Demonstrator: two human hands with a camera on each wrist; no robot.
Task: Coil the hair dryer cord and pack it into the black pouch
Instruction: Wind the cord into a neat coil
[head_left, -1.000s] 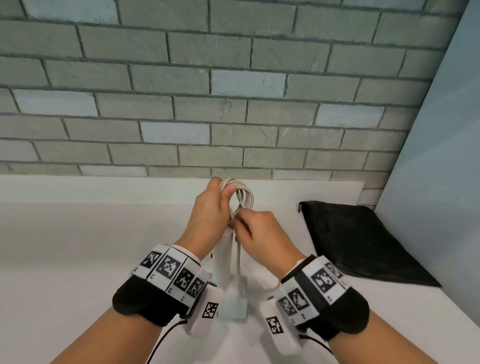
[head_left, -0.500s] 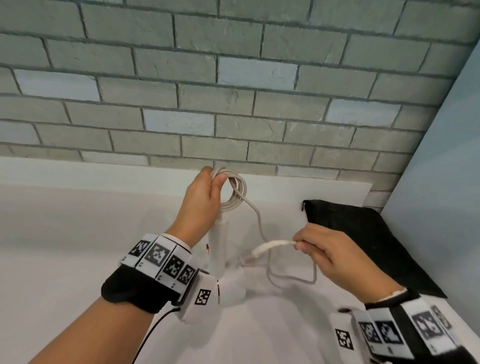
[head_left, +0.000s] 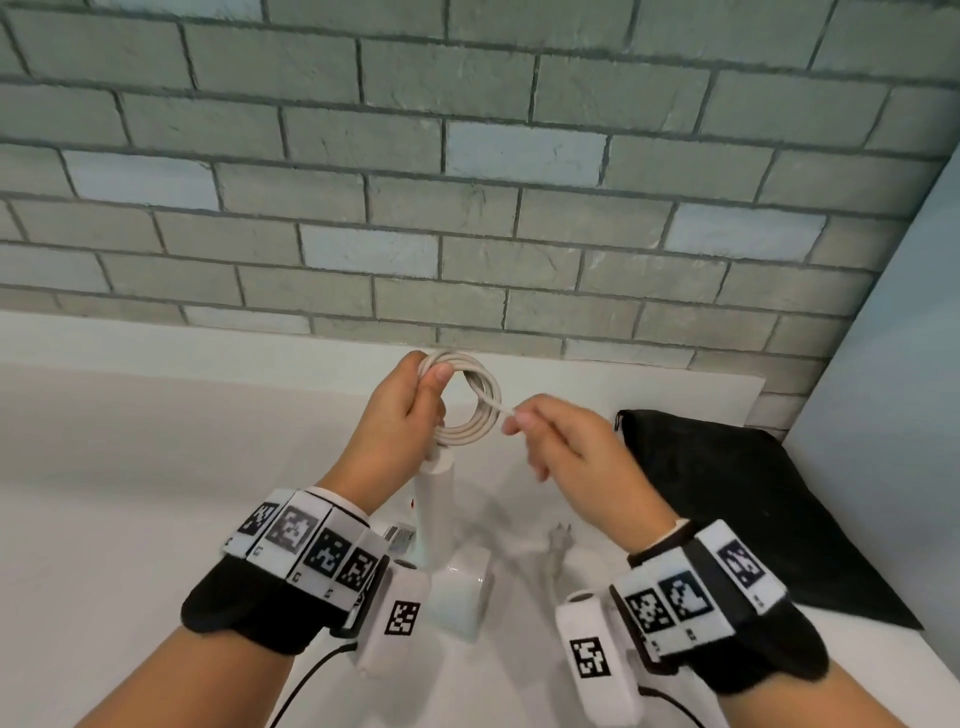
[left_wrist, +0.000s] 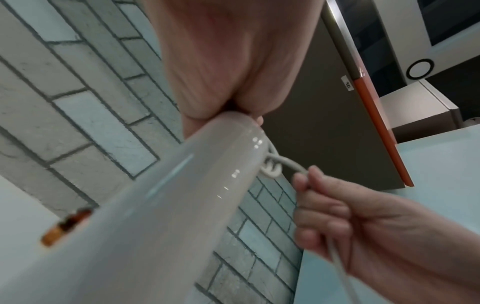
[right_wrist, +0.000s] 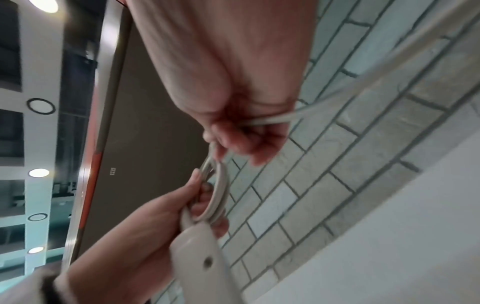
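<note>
A white hair dryer (head_left: 441, 525) stands on its head on the white counter, handle (left_wrist: 166, 197) pointing up. My left hand (head_left: 410, 400) grips several loops of the beige cord (head_left: 475, 410) at the top of the handle. My right hand (head_left: 545, 426) pinches the free cord just right of the coil; in the right wrist view the cord (right_wrist: 272, 120) runs through my curled fingers. The plug (head_left: 558, 543) lies on the counter below my right hand. The black pouch (head_left: 737, 499) lies flat at the right.
A grey brick wall (head_left: 467, 182) rises behind the counter (head_left: 156, 467). A pale blue panel (head_left: 893, 364) closes off the right side, just past the pouch. Both wrists wear black bands with marker tags.
My right hand swung out to the right drawing the cord, then came back up to the coil. The coil in my left hand has another loop, and the plug now lies on the counter.
</note>
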